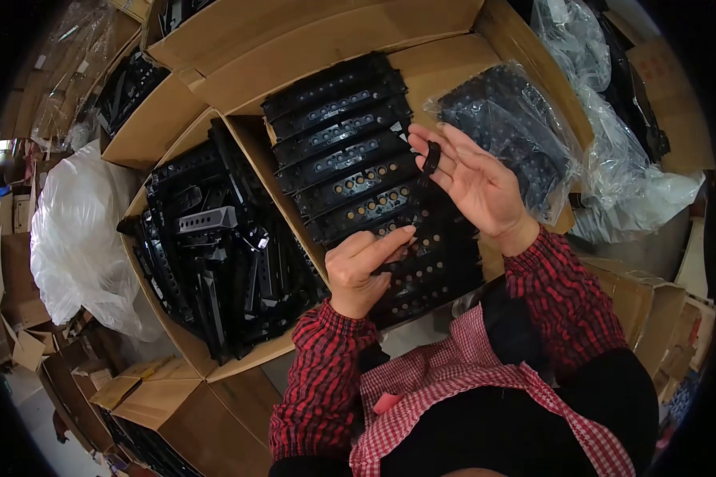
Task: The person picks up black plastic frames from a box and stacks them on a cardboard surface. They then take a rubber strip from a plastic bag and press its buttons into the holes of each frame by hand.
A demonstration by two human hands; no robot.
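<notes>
Loose black parts filled the left carton. The left hand pointed over rows of black perforated strips; its grip could not be told. The right hand, open, had a small black piece against its fingers, left of bagged parts.

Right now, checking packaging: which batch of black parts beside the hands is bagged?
The batch beyond the right hand, in clear plastic; the rows and jumbled pile aren't.
</notes>
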